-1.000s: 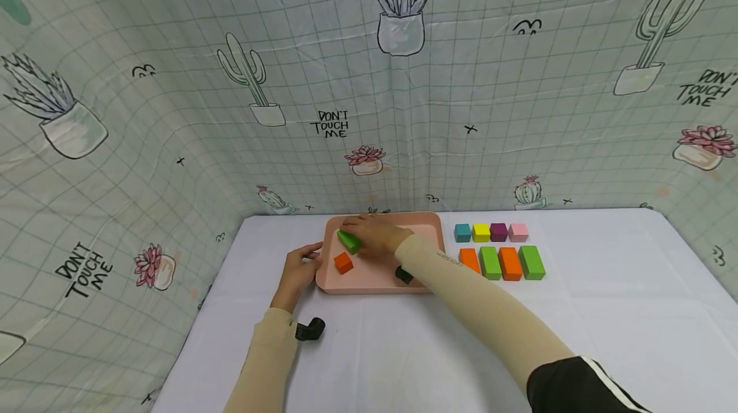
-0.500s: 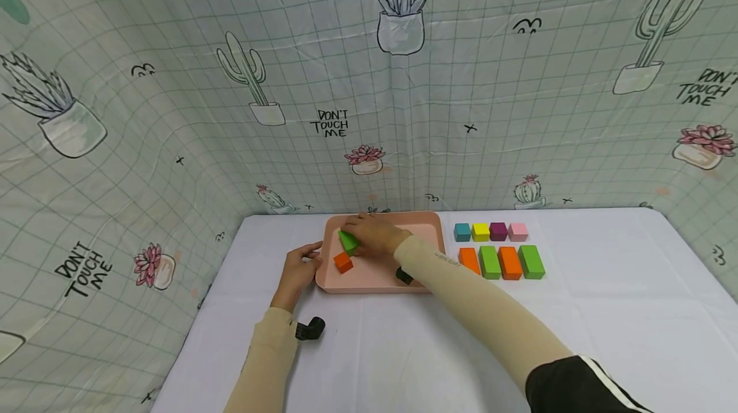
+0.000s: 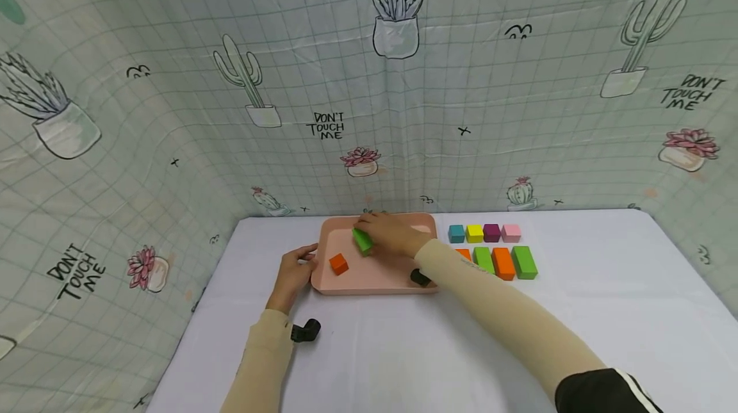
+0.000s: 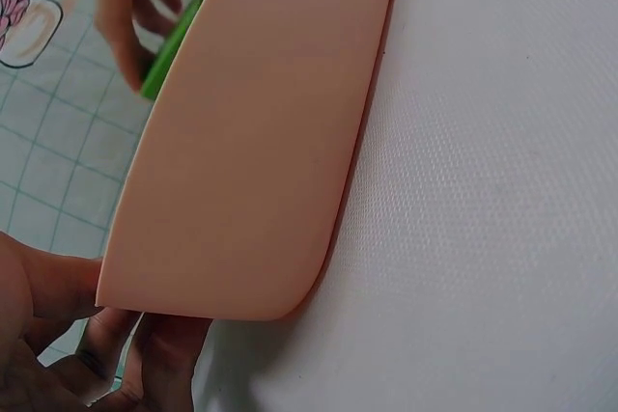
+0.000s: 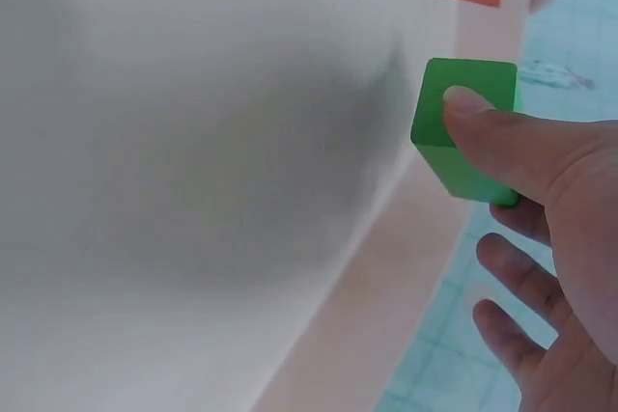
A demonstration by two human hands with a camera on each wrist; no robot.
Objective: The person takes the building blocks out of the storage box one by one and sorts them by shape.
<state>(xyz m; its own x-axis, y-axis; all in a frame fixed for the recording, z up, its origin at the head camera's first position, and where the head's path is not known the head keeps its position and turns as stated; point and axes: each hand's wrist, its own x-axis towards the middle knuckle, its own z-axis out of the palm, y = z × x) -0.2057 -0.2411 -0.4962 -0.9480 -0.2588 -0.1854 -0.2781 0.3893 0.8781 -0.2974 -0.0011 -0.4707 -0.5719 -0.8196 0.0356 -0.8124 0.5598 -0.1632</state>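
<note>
My right hand (image 3: 392, 234) pinches a green block (image 3: 362, 242) over the back part of the pink tray (image 3: 377, 285). In the right wrist view the thumb presses one face of that green block (image 5: 468, 123), a fingertip shows behind it, and the other fingers are spread apart. An orange block (image 3: 339, 264) sits in the tray's left part, nearer the front. My left hand (image 3: 295, 275) grips the tray's left edge. In the left wrist view its thumb meets the rim of the tray (image 4: 251, 161) and its fingers lie against the outer wall.
Right of the tray, teal (image 3: 456, 234), yellow (image 3: 475, 234), purple (image 3: 492, 233) and pink cubes (image 3: 510, 233) stand in a row. Before them are longer orange (image 3: 504, 264) and green blocks (image 3: 524, 262), some partly behind my right sleeve. A printed cloth hangs behind the white table (image 3: 369, 362).
My right hand has turned the green block and carried it to the right, away from the orange block. The left hand stays at the tray's edge. The head view has shifted slightly.
</note>
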